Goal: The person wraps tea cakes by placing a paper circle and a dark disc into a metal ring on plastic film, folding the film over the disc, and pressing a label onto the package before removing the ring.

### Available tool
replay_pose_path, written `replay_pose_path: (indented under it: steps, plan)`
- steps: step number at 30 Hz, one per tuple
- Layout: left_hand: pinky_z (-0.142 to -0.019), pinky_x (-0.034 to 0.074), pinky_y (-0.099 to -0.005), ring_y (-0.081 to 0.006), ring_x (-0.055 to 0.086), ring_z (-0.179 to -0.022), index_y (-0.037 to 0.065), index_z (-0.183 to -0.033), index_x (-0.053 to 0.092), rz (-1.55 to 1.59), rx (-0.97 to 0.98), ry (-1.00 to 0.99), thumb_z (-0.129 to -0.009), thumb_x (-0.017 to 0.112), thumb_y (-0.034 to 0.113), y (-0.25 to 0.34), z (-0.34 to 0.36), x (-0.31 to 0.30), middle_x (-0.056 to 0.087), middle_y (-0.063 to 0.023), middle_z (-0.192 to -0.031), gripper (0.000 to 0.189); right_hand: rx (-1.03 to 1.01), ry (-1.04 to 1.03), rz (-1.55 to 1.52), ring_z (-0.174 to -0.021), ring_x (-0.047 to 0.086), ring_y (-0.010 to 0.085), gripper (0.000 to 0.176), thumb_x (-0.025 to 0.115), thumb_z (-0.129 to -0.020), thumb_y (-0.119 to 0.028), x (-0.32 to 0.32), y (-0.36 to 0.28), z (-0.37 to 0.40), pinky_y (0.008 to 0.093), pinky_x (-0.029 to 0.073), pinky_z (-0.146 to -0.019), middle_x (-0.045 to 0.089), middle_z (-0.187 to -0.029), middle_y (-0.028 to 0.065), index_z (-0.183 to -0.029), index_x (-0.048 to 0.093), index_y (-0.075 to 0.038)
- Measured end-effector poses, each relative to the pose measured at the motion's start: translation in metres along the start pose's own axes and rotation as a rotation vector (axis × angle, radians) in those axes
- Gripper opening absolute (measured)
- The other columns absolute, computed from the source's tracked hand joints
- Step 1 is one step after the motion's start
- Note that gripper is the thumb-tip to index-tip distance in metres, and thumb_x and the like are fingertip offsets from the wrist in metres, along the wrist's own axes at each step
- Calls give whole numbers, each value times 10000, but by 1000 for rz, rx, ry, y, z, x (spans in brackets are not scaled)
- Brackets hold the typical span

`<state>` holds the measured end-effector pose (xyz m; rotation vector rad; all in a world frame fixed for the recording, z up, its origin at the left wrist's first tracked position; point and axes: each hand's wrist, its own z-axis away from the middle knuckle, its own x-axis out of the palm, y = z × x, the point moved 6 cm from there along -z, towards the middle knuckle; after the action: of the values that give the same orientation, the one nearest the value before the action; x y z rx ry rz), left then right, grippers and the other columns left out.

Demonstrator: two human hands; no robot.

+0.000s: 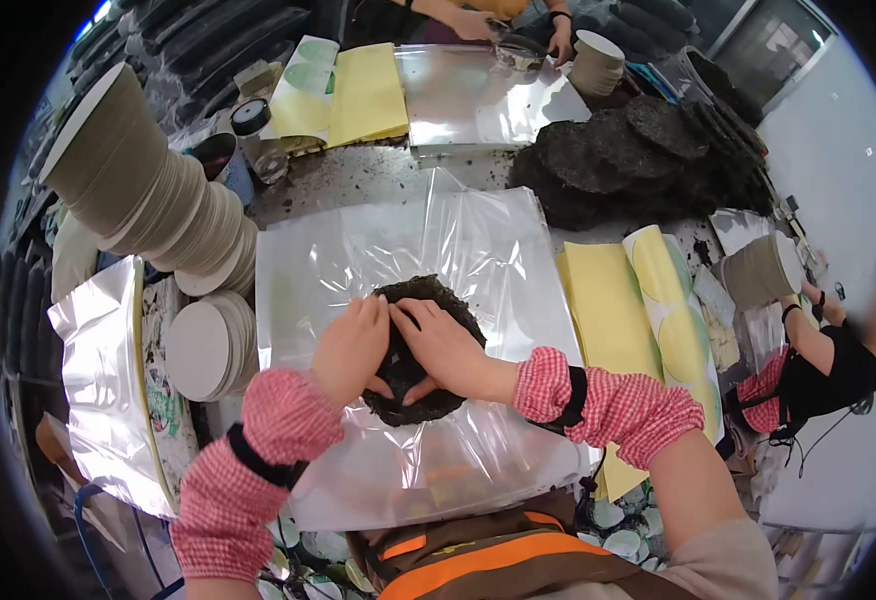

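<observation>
A round, dark disc that looks like dried seaweed [450, 298] lies on a stack of clear plastic film [503, 235] in front of me. My left hand [356, 338] is curled over the disc's left side, fingers together, with the thumb lower down. From the right, my right hand [446, 348] grips it too, its fingertips meeting the left ones near the top. Between the thumbs and fingers shows a dark, shiny middle part. The fingers hide some of the disc. Checked red sleeves with black bands cover both forearms.
Tall stacks of round cardboard discs [173, 190] stand at left. Similar dark discs [598, 155] are piled at back right. Yellow sheets [608, 310] and round green-yellow labels [673, 330] lie at right. Other people's hands [476, 25] work across the table; another person [828, 360] is at right.
</observation>
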<state>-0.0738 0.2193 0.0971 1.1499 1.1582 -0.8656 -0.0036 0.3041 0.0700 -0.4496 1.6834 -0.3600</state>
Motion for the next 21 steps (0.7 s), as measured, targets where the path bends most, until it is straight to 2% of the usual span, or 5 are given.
replay_pose_path:
  steps: [8, 10, 14, 16, 21]
  plan:
    - [-817, 548, -304, -262, 555, -1054, -51, -1113, 629, -313, 89, -234, -585, 856, 250, 7, -3, 28, 556, -115, -1083, 648, 104, -88, -16, -1305, 400, 394, 1149, 921, -463, -329, 10, 0, -3, 407, 342, -1132, 406, -1406, 242, -1384, 398, 116]
    - [-739, 549, -258, -227, 586, -987, -91, -1201, 578, -410, 48, -262, -830, 615, 134, 4, -7, 52, 567, -125, -1047, 435, 80, -95, 90, -1296, 408, 371, 1156, 915, -450, -359, 18, 3, -5, 402, 361, -1114, 418, -1395, 221, -1379, 411, 110]
    - [-678, 583, -321, -277, 649, -916, -46, -1176, 538, 6, -465, -251, -884, 562, 96, -22, -21, 75, 559, -185, -1060, 326, 150, -103, 190, -1215, 458, 334, 1126, 917, -397, -329, 38, 9, -5, 383, 426, -1031, 470, -1315, 176, -1340, 458, 79]
    - [-679, 589, -366, -311, 669, -893, -35, -1148, 523, -179, -241, -181, -903, 531, 86, -22, -24, 81, 574, -195, -1039, 273, 143, -52, 193, -1206, 463, 335, 1071, 914, -398, -295, 38, 11, -7, 384, 435, -1016, 476, -1299, 170, -1305, 481, 72]
    - [-780, 566, -409, -352, 669, -916, -73, -1327, 440, -183, 17, -321, -683, 842, 341, -10, -6, 39, 608, -175, -1025, 865, 149, -215, 209, -1187, 516, 340, 997, 910, -461, -204, 18, 10, 0, 373, 453, -1028, 530, -1285, 219, -1312, 486, 95]
